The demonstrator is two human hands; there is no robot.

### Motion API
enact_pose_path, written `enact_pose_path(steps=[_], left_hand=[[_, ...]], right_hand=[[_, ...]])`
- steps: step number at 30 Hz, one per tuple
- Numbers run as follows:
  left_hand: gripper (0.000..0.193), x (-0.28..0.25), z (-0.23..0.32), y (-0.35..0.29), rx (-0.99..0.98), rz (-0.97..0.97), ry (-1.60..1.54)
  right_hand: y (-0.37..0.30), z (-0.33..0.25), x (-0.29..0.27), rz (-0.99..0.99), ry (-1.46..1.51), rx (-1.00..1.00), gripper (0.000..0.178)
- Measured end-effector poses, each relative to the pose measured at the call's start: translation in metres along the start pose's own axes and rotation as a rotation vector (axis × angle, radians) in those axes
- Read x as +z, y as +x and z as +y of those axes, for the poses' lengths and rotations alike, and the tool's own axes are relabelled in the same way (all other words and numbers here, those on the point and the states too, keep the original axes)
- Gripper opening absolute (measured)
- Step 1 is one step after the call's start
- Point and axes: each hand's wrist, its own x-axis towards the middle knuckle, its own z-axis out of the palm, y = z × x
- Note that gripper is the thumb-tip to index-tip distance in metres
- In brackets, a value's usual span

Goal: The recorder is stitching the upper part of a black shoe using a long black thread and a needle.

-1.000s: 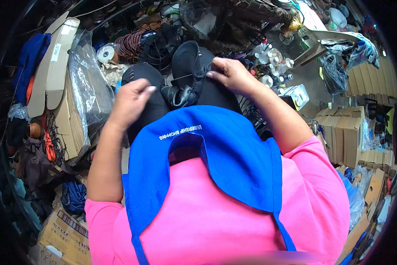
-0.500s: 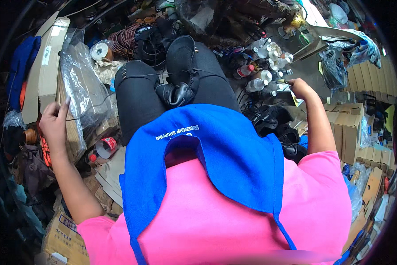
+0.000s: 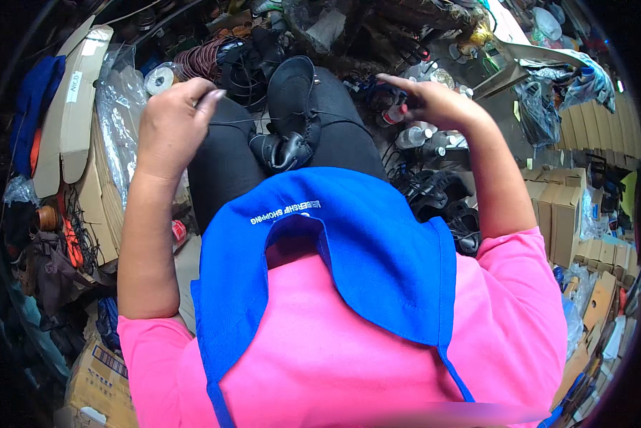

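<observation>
A black shoe [image 3: 292,82] rests on my lap between my dark-trousered thighs. Its sole part stands toward the far side, and a shiny black strap-like piece [image 3: 292,151] bends at the near end. Dark thread [image 3: 233,123] runs from the shoe across both thighs. My left hand [image 3: 174,125] is closed in a pinch left of the shoe, and the thread leads to it. To the right, my right hand [image 3: 434,103] hovers in front of the bottles, its index finger stretched toward the shoe and its other fingers partly hidden; nothing shows in it.
Several plastic bottles [image 3: 412,137] stand on the right, partly behind my right hand. Black shoes [image 3: 434,192] lie nearer. Cardboard [image 3: 74,107] and clear plastic [image 3: 121,96] lean at left, beside a spool [image 3: 161,80]. Stacked boxes [image 3: 554,214] are at far right.
Both hands have come inward and toward the shoe, the left from the cardboard side, the right from beside the bottles. My right fingers have spread. The shoe stays in place.
</observation>
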Motion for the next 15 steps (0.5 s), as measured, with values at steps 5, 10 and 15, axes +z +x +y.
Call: enact_pose_path(steps=[5, 10, 15], left_hand=[[0.030, 0.006, -0.040, -0.005, 0.106, 0.164, -0.157], [0.018, 0.013, -0.029, -0.001, 0.173, 0.149, -0.277], [0.039, 0.040, 0.026, 0.022, 0.459, 0.027, -0.329]], right_hand=[[-0.041, 0.087, 0.002, -0.107, 0.245, 0.291, 0.053], [-0.024, 0.049, 0.016, 0.184, 0.461, 0.143, 0.014], [0.029, -0.044, 0.020, 0.337, 0.474, -0.330, 0.013]])
